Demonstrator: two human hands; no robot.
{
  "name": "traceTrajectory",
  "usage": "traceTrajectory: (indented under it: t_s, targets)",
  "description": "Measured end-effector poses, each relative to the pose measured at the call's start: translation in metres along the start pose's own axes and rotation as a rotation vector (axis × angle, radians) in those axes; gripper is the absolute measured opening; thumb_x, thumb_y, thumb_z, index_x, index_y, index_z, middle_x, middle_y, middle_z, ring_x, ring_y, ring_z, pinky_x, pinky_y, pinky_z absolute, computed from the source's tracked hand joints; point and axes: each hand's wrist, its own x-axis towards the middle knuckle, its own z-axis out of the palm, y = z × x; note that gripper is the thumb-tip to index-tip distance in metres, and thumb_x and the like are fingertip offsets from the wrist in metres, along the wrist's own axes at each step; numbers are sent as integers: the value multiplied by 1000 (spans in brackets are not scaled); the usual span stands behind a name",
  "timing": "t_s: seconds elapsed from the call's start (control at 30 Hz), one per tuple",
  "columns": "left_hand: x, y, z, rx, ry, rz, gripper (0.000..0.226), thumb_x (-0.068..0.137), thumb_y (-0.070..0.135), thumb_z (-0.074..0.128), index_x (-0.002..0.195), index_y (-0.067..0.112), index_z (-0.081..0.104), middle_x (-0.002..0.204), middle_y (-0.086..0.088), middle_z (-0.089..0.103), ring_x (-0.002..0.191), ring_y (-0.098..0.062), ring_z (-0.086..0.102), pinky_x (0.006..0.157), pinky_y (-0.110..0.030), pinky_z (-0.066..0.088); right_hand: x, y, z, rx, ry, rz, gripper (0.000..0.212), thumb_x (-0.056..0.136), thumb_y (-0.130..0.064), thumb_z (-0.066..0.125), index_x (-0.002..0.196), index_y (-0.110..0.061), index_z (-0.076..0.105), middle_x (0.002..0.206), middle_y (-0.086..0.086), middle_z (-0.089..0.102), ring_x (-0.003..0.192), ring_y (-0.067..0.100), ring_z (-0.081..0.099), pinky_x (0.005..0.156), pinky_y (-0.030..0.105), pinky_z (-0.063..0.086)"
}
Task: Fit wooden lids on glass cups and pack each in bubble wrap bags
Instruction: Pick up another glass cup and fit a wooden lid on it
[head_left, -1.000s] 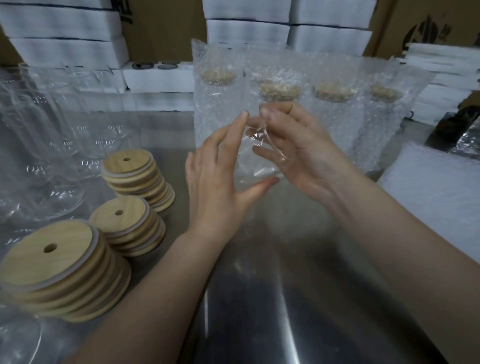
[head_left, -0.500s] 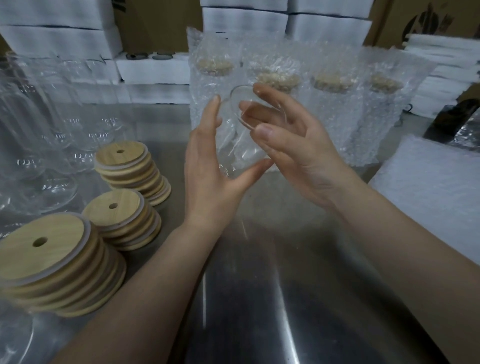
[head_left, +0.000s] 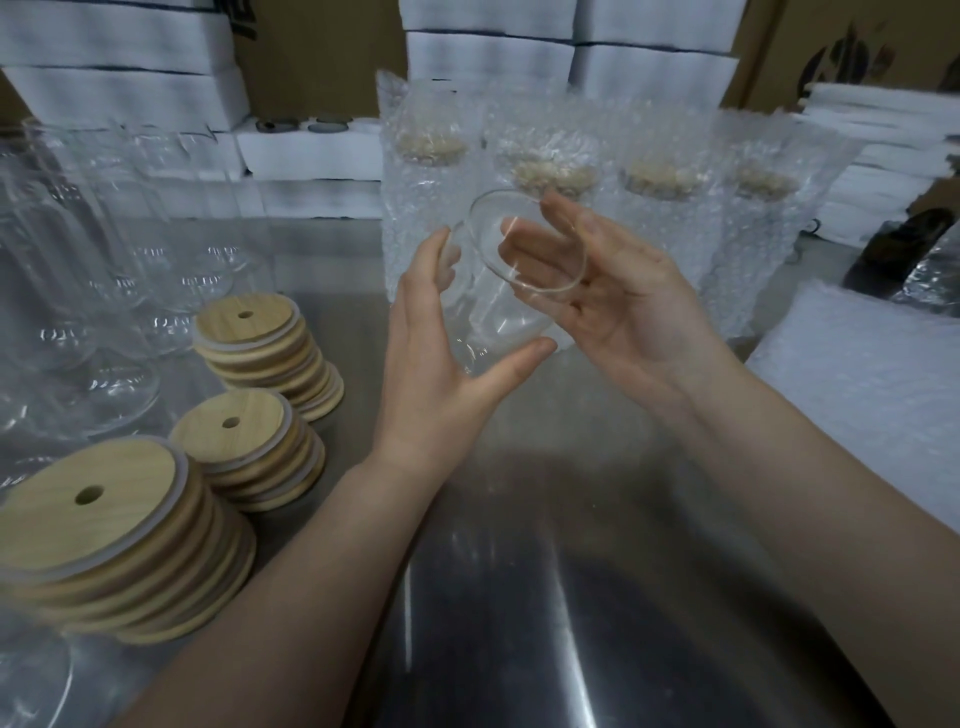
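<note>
I hold a clear glass cup (head_left: 496, 317) tilted above the steel table (head_left: 519, 597), its open mouth turned up and to the right. My left hand (head_left: 436, 374) grips its body, thumb underneath and fingers round the far side. My right hand (head_left: 634, 312) lies at the mouth with straight fingers, the index finger over the rim and the others reaching into the opening. No lid is on this cup. Three stacks of round wooden lids with a centre hole stand at the left: the far stack (head_left: 265, 353), the middle stack (head_left: 244, 447) and the near stack (head_left: 114, 535).
Several lidded cups in bubble wrap bags (head_left: 670, 218) stand in a row behind my hands. Several bare glass cups (head_left: 78, 260) crowd the left side. A pile of flat bubble wrap bags (head_left: 872, 395) lies at the right. White foam boxes (head_left: 311, 150) and cartons line the back.
The cup has tilted so its mouth faces more towards me. My right hand's fingers went from bent at the rim to straight, reaching into the opening. My left hand kept its hold.
</note>
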Motion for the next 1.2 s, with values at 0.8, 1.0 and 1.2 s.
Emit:
traceTrajectory:
  t_s: [0.8,1.0,1.2]
  targets:
    - [0,7,2,462,38,182,88,70,54,77,143,32,33,139,4,52,127,-14,47,102,-50,41,-6,-3,13,-298,169,-124,21,74,-24,78,87,-21,62,94,4,65,96,20,67,89,43,55]
    - [-1,12,0,348,66,113,92,72,61,68,147,18,36,140,-2,52,128,-21,51,100,-52,45,-10,-7,11,-452,-56,-196,51,74,-12,78,121,-18,57,122,3,61,123,15,58,104,34,47]
    - [-2,14,-2,164,80,35,95,72,62,70,147,17,34,140,7,49,127,-13,51,101,-50,46,-9,-13,7,-355,-146,-157,65,66,-13,79,126,-18,55,133,2,61,133,15,51,114,42,38]
